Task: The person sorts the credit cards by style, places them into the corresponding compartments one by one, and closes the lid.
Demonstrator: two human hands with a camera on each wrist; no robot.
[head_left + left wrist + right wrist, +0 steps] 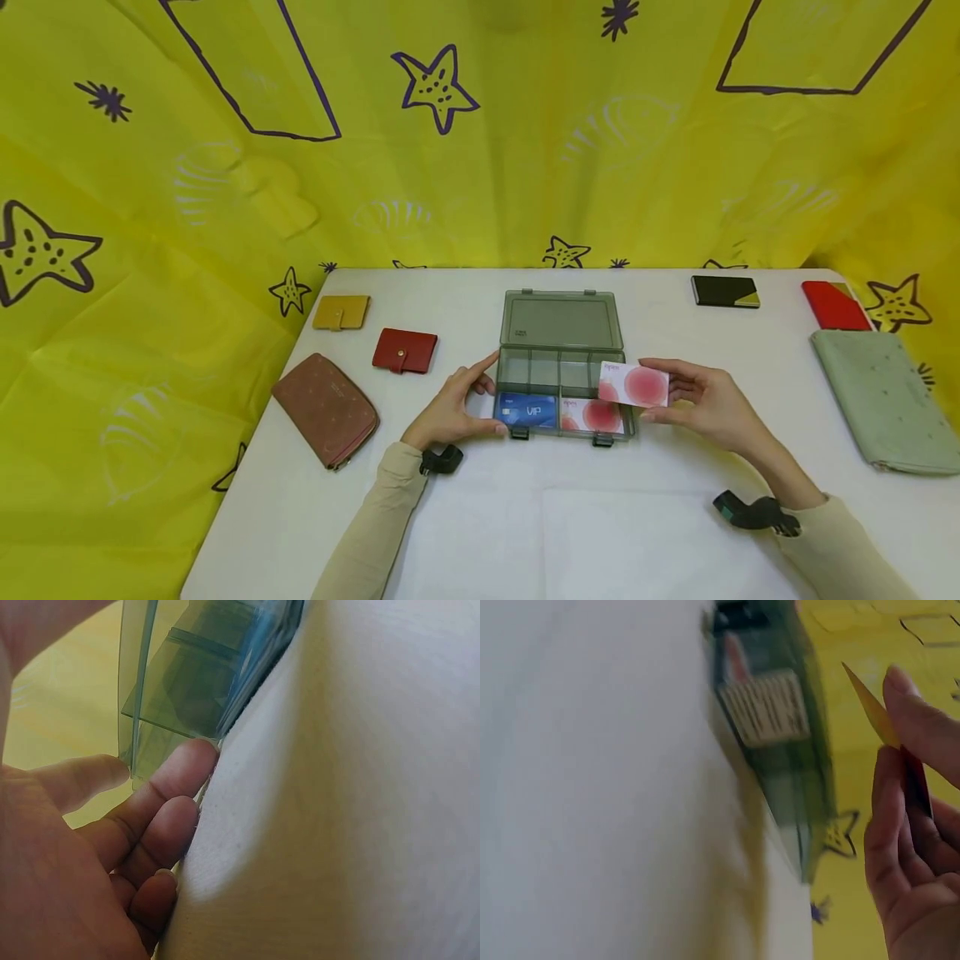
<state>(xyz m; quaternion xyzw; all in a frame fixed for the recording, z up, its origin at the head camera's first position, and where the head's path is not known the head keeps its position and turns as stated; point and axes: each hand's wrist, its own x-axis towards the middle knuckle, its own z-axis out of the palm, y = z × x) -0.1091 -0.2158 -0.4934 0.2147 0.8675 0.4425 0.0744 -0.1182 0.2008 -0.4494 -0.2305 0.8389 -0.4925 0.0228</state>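
An open green see-through compartment box point(558, 371) lies on the table with its lid tipped back. In its front left compartment is a blue card marked VIP point(536, 412); in the front right one, a white card with pink circles point(600, 415). My left hand point(453, 408) grips the box's left side, thumb at the front corner and index finger farther back. In the left wrist view, bent fingers point(180, 769) touch the box near the table. My right hand point(701, 396) pinches another pink-circled card point(633, 385) by its right end, over the box's right edge.
Left of the box lie a yellow card holder point(341, 312), a red snap card holder point(405, 350) and a brown zip wallet point(326, 408). To the right are a black card case point(725, 292), a red case point(836, 305) and a pale green zip pouch point(885, 400).
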